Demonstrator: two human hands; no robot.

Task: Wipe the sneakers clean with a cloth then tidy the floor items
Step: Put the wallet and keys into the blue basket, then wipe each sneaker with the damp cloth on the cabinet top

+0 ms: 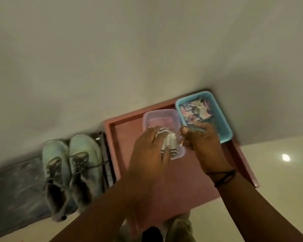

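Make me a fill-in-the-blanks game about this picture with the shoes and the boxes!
1. The two sneakers stand side by side to the ____ of the pink tray.
2. The left hand holds a striped ____ over the clear tub.
3. The basket next to the clear tub is ____ in colour.
4. The right hand has a dark band on its ____.

Missing words: left; cloth; blue; wrist

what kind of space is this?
Probably a home floor corner by a wall: a pair of sneakers on a dark mat, glossy floor tiles, and a pink tray holding plastic containers.
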